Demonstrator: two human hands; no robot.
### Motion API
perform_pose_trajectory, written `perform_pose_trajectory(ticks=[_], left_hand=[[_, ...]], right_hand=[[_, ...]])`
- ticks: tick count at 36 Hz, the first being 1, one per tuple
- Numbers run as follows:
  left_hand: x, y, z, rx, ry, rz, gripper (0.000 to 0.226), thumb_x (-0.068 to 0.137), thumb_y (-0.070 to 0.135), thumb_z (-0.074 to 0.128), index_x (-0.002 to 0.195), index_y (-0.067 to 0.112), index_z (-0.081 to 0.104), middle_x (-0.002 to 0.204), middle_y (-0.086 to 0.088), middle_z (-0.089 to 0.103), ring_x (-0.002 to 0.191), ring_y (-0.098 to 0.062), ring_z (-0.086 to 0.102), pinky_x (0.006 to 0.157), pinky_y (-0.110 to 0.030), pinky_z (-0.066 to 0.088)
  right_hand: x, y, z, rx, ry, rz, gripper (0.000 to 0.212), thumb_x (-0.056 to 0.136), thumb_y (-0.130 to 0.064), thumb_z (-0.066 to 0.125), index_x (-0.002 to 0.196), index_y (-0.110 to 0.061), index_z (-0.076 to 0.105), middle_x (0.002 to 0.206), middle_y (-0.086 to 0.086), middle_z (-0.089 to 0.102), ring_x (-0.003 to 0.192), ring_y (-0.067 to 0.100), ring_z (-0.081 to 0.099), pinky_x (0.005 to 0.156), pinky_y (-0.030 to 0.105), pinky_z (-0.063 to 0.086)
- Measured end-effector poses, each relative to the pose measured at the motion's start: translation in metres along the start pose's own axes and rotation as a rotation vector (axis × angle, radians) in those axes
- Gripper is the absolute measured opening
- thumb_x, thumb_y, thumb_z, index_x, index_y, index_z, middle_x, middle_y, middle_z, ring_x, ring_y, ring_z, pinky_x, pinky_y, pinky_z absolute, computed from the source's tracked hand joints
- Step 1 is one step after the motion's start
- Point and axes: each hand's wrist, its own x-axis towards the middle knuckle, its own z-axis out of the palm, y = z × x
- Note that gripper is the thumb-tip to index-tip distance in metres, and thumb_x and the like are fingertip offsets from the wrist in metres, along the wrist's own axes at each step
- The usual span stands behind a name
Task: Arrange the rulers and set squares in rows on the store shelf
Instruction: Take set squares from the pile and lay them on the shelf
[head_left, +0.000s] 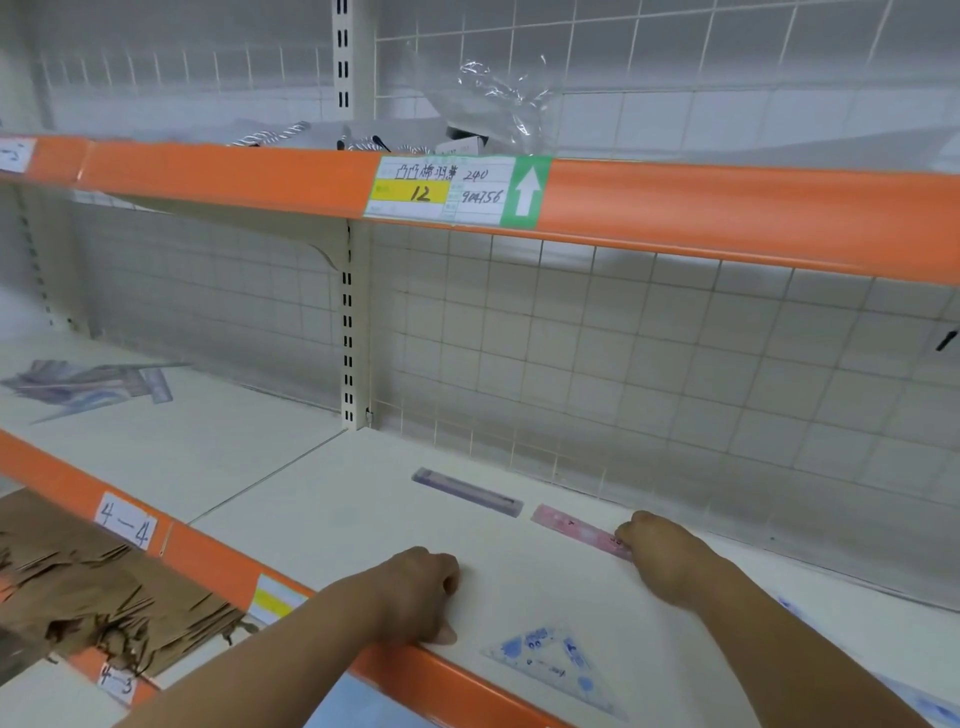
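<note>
The pink ruler (574, 527) is being held at its right end by the right hand (670, 558), whose fingers are curled over it. It appears to be pinched, though the fingertips are being hidden by the knuckles. This ruler is lying flat toward the back of the shelf (322, 514), in line with a purple ruler (467, 491) and just apart from it. The left hand (423, 592) is being rested on the shelf's front edge, fingers curled into a fist with nothing held. A blue set square (553, 665) is lying flat near that edge, between the two arms. A loose pile of rulers (88, 384) is lying on the bay to the left.
</note>
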Motion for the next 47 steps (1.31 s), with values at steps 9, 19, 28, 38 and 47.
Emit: perform_pose_trajectory(ticks=[9,19,28,38,47], left_hand=[[0.001,0.002,0.001,0.026,0.001,-0.002,0.045,0.086,0.031,0.067,0.124,0.020,0.048,0.124,-0.002,0.049,0.104,-0.017,0.049,0.091,-0.028,0.041],[0.003,0.029,0.002,0.074,-0.011,0.093,0.038,0.092,0.039,0.058,0.121,0.016,0.054,0.125,-0.004,0.054,0.103,-0.017,0.049,0.084,-0.022,0.037],[0.004,0.051,0.011,0.136,-0.044,0.156,0.036,0.084,0.049,0.065,0.102,0.020,0.051,0.106,0.002,0.053,0.094,-0.015,0.049,0.082,-0.024,0.041],[0.001,0.059,0.020,0.234,-0.004,0.130,0.055,0.083,0.050,0.064,0.121,0.012,0.050,0.124,-0.007,0.051,0.110,-0.021,0.055,0.082,-0.024,0.040],[0.001,0.063,0.027,0.215,0.022,0.111,0.042,0.089,0.040,0.060,0.118,0.010,0.055,0.123,-0.009,0.056,0.109,-0.021,0.057,0.077,-0.021,0.039]], right_hand=[[-0.020,-0.014,-0.008,0.070,0.075,0.030,0.020,0.087,-0.002,0.041,0.092,-0.021,0.042,0.098,0.000,0.033,0.099,0.019,0.043,0.072,0.030,0.041],[-0.073,-0.042,-0.006,0.185,0.080,0.013,0.031,0.095,-0.027,0.049,0.125,-0.022,0.057,0.131,-0.001,0.050,0.119,0.018,0.050,0.091,0.027,0.041],[-0.118,-0.050,-0.001,0.233,0.023,0.104,0.025,0.098,-0.027,0.046,0.108,-0.011,0.063,0.113,0.005,0.058,0.103,0.023,0.056,0.084,0.033,0.045],[-0.135,-0.084,-0.006,0.400,-0.074,0.203,0.043,0.088,-0.040,0.063,0.112,-0.004,0.063,0.115,0.011,0.060,0.101,0.026,0.058,0.085,0.036,0.047],[-0.128,-0.100,0.000,0.442,-0.062,0.285,0.047,0.087,-0.028,0.066,0.056,-0.014,0.033,0.058,0.002,0.031,0.050,0.015,0.031,0.047,0.025,0.025]])
